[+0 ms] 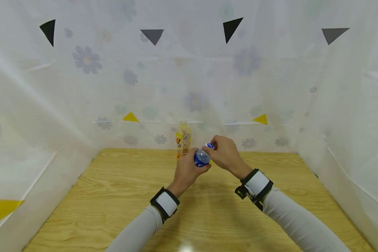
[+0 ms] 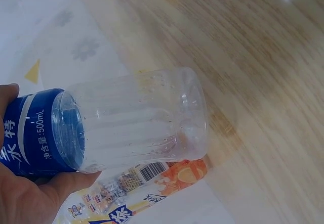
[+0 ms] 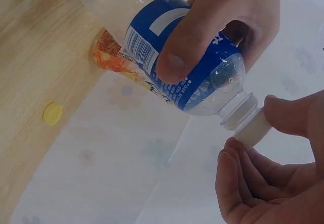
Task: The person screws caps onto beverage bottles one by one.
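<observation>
My left hand (image 1: 187, 169) grips a clear plastic bottle (image 2: 136, 118) round its blue label, thumb on one side and fingers on the other. Droplets cling inside the bottle, whose lower part looks clear in the left wrist view. At its neck, my right hand (image 3: 273, 178) pinches a white cap (image 3: 253, 129) between thumb and fingers. The cap sits right at the mouth, slightly tilted, with the threaded neck partly showing. Behind the hands stands a second clear bottle (image 1: 185, 136) with a yellow-orange label, its mouth uncapped.
A yellow cap (image 3: 52, 114) lies on the wooden table (image 1: 113, 196) near its far edge, beside the orange-labelled bottle. White flower-patterned sheeting (image 1: 195, 77) hangs behind the table and along both sides.
</observation>
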The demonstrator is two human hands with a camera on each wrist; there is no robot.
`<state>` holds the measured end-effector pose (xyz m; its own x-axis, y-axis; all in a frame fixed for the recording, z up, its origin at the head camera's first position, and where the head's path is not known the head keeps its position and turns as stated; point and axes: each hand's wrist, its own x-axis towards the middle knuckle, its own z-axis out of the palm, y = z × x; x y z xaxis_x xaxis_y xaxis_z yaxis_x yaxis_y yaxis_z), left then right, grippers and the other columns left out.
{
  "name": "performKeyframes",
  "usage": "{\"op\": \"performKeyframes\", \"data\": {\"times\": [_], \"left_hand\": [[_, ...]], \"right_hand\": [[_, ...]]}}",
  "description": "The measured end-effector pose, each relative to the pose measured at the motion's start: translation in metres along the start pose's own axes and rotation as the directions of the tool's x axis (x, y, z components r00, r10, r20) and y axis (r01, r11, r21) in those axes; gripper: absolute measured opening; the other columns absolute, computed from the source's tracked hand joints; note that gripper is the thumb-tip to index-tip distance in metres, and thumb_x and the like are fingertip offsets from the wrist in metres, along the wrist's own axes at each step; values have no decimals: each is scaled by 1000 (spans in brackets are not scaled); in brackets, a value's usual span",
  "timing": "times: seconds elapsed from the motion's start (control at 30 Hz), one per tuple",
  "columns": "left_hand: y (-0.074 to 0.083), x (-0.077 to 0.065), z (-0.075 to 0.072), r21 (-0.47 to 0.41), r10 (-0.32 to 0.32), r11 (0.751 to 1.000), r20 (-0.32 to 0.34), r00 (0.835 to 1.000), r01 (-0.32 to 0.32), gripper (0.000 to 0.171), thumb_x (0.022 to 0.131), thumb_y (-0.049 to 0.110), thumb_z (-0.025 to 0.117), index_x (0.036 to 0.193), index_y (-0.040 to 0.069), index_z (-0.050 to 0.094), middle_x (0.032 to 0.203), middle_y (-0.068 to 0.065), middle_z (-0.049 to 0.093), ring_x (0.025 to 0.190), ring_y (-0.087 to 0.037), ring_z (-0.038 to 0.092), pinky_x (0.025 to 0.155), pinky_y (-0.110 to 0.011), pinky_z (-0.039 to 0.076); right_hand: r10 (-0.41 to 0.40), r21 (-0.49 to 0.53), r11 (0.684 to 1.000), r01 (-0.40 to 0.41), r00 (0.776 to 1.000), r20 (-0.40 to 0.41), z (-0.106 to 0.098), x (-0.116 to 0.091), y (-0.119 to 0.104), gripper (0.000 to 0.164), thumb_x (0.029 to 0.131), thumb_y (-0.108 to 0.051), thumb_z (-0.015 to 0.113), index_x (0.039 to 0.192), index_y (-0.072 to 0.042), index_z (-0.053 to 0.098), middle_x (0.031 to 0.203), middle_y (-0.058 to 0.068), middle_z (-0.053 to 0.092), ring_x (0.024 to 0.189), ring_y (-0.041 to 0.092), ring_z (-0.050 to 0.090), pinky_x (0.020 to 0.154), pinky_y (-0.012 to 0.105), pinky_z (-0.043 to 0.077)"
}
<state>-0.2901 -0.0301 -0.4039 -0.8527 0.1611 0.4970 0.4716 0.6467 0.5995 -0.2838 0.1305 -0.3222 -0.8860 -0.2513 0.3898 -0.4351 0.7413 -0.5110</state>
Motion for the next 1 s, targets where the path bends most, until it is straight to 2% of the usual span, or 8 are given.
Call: {"op": "performKeyframes", "data": {"times": [0.17, 0.4, 0.53, 0.63, 0.7, 0.8, 0.9, 1.0], "left_hand": [[0, 0, 0, -7, -7, 1000, 6, 1000, 7, 61, 82, 37, 85, 129, 7, 59, 109, -10, 72, 96, -22, 72, 77, -36, 59], [0, -1, 1, -5, -8, 1000, 5, 1000, 8, 62, 82, 37, 86, 129, 6, 59, 111, -11, 72, 98, -23, 72, 80, -38, 60], [-1, -1, 1, -3, -9, 1000, 5, 1000, 9, 62, 82, 37, 86, 130, 7, 59, 113, -11, 72, 100, -23, 72, 81, -38, 60], [-1, -1, 1, -3, 0, 1000, -1, 1000, 0, 61, 82, 37, 85, 129, 8, 59, 112, -11, 73, 99, -24, 73, 79, -38, 60], [-1, -1, 1, -6, -1, 1000, 2, 1000, 1, 61, 83, 37, 85, 129, 8, 59, 112, -10, 72, 98, -24, 73, 79, -38, 60], [-1, -2, 1, -14, -9, 1000, 8, 1000, 9, 61, 83, 37, 85, 129, 7, 59, 112, -10, 72, 99, -23, 72, 80, -38, 60], [0, -2, 1, -18, -22, 1000, 11, 1000, 23, 63, 82, 36, 86, 130, 6, 59, 112, -11, 72, 98, -23, 72, 80, -38, 59], [0, -2, 1, -17, -16, 1000, 0, 1000, 16, 62, 81, 35, 86, 129, 5, 59, 110, -11, 73, 95, -23, 72, 77, -38, 59]], "right_hand": [[20, 0, 1000, -20, 1000, 9, 2, 0, 3, 33, 97, -35, 68, 89, -4, 59, 74, 8, 59, 59, 19, 52, 51, 30, 41], [45, -6, 999, -44, 999, 25, 3, -1, 3, 34, 98, -37, 67, 92, -4, 59, 76, 8, 59, 60, 18, 52, 51, 29, 42], [95, -14, 995, -94, 992, 81, 2, -1, 1, 49, 96, -45, 67, 112, 2, 61, 89, 15, 65, 69, 24, 61, 55, 32, 49], [116, -17, 993, -115, 986, 118, 1, -1, 1, 68, 94, -49, 69, 135, 3, 54, 110, 22, 67, 91, 33, 68, 68, 41, 57], [102, -15, 995, -101, 986, 128, 0, -1, 2, 74, 94, -45, 71, 145, 2, 47, 124, 25, 64, 107, 38, 66, 79, 47, 58], [57, 0, 998, -58, 989, 138, -1, -2, 2, 65, 96, -30, 70, 149, -1, 44, 136, 25, 59, 120, 43, 61, 91, 53, 55], [8, 15, 1000, -10, 990, 138, -2, -3, 0, 55, 97, -11, 63, 148, -2, 46, 141, 24, 56, 124, 45, 59, 96, 55, 53], [-27, 23, 999, 24, 992, 127, -4, -5, -3, 48, 96, 2, 57, 144, -4, 53, 137, 22, 60, 120, 43, 61, 94, 54, 54]]}}
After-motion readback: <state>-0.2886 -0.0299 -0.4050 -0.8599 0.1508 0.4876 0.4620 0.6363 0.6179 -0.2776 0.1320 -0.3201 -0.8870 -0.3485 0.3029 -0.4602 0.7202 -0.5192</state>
